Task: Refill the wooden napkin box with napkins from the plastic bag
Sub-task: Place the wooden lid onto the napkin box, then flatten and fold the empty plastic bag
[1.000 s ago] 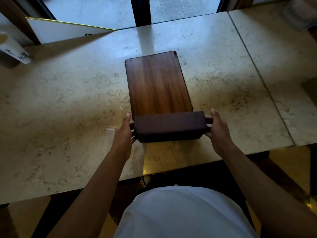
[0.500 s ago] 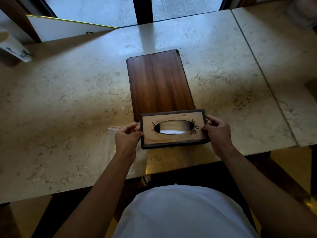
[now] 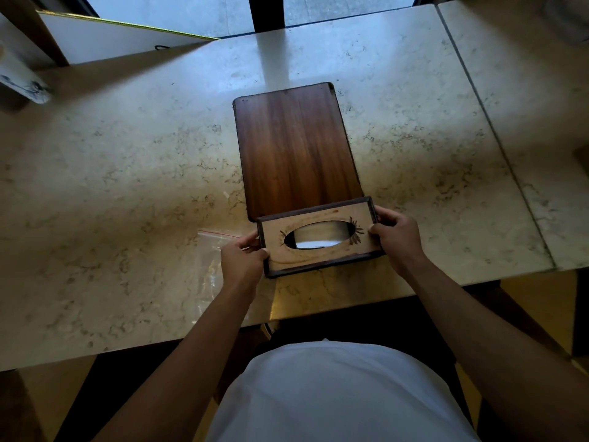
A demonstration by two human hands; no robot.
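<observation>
The wooden napkin box [image 3: 318, 260] sits at the near edge of the marble table, its light top face with an oval slot turned upward. White napkin shows through the slot. My left hand [image 3: 243, 258] grips its left end and my right hand [image 3: 395, 236] grips its right end. A clear plastic bag [image 3: 212, 269] with a red zip strip lies flat on the table, partly under my left hand and forearm. I cannot tell what the bag holds.
A dark wooden board [image 3: 293, 148] lies on the marble table [image 3: 111, 186] just beyond the box. A white panel [image 3: 105, 43] leans at the far left, with a white patterned object [image 3: 22, 81] beside it. A second tabletop [image 3: 526, 90] adjoins on the right.
The box has been rotated from showing its dark side to showing its slotted top face. Both hands stayed on its ends, and it now rests slightly tilted toward me.
</observation>
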